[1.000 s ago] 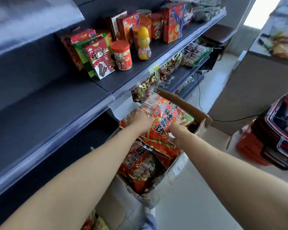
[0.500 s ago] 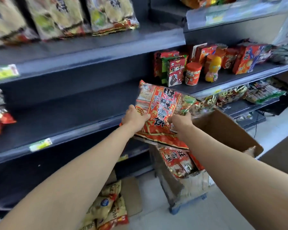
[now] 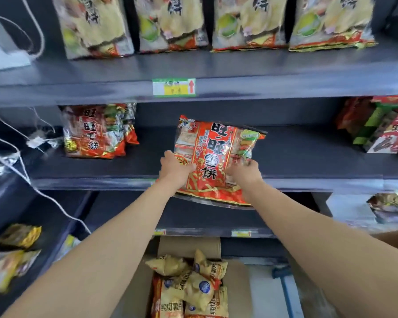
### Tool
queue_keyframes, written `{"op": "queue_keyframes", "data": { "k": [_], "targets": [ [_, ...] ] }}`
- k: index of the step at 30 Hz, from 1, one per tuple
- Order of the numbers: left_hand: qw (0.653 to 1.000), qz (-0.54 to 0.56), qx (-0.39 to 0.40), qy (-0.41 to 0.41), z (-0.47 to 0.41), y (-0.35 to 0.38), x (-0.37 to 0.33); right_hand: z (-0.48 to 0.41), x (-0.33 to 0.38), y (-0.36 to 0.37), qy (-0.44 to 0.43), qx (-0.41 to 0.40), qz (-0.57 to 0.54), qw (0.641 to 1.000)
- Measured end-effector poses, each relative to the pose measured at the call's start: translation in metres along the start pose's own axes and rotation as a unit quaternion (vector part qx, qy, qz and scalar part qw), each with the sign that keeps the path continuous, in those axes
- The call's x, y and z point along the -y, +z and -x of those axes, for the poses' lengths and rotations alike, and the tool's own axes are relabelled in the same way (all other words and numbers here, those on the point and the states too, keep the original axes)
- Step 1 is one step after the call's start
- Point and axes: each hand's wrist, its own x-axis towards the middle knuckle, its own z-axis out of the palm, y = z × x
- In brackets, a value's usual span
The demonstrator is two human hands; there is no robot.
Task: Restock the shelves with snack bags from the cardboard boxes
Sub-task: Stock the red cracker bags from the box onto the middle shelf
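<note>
On the head camera, my left hand (image 3: 175, 171) and right hand (image 3: 244, 174) each grip a lower side of the red snack bag (image 3: 214, 154), fingers (image 3: 252, 163) curled onto it. Its long axis runs upright, top leaning toward the back of the middle shelf (image 3: 308, 157), printed face to me, bottom seam hanging past the shelf's front lip. A matching bag (image 3: 94, 131) stands further left on that shelf.
</note>
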Motion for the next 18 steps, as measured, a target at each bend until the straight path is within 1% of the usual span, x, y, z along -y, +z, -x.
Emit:
{"op": "queue_keyframes", "data": {
  "k": [3, 8, 11, 15, 18],
  "targets": [
    [1.000, -0.007, -0.008, -0.012, -0.049, -0.027, 0.015, -0.025, 0.017, 0.051, 0.001, 0.007, -0.002, 1.000],
    [1.000, -0.008, -0.019, -0.007, -0.132, -0.054, 0.028, -0.077, 0.045, 0.119, -0.041, 0.000, 0.017, 0.999],
    [0.999, -0.020, -0.031, 0.007, -0.172, -0.062, 0.036, -0.112, 0.049, 0.150, -0.064, -0.039, 0.049, 0.996],
    [0.996, -0.053, -0.055, 0.039, -0.215, -0.061, 0.055, -0.162, 0.042, 0.181, -0.100, -0.085, 0.119, 0.984],
    [0.993, -0.078, -0.068, 0.056, -0.240, -0.055, 0.073, -0.188, 0.034, 0.194, -0.106, -0.108, 0.154, 0.976]
  ]
}}
